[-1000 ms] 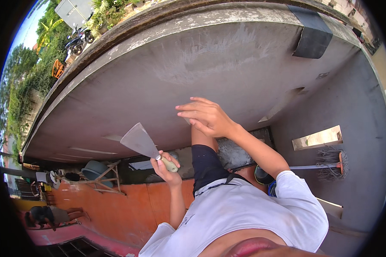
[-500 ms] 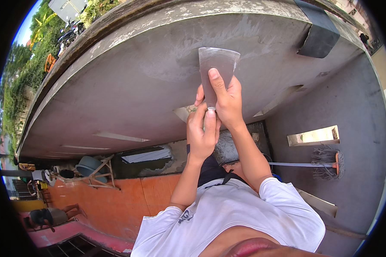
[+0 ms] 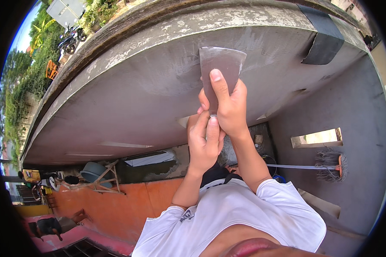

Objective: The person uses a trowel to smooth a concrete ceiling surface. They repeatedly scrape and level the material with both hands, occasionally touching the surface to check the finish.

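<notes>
A wide metal putty knife (image 3: 222, 58) is held blade-up in front of the grey plastered wall (image 3: 137, 94). My right hand (image 3: 229, 107) grips its blade, thumb lying across the near face and fingers curled round the back. My left hand (image 3: 205, 141) is closed round the knife's handle just below, its thumb at the metal collar; the handle is mostly hidden by the fingers. Both hands touch or nearly touch each other.
A dark flap (image 3: 321, 40) hangs over the wall's top ledge. A mop (image 3: 329, 165) lies by the right wall, which has a slot (image 3: 313, 138). At lower left stand a blue-grey tub (image 3: 92, 173) and a wooden stand (image 3: 110, 182); another person (image 3: 51, 227) is beyond.
A second ago the left hand held the knife low and the right hand was raised, open. Now both grip it higher, in the middle. It has shifted slightly down since half a second ago.
</notes>
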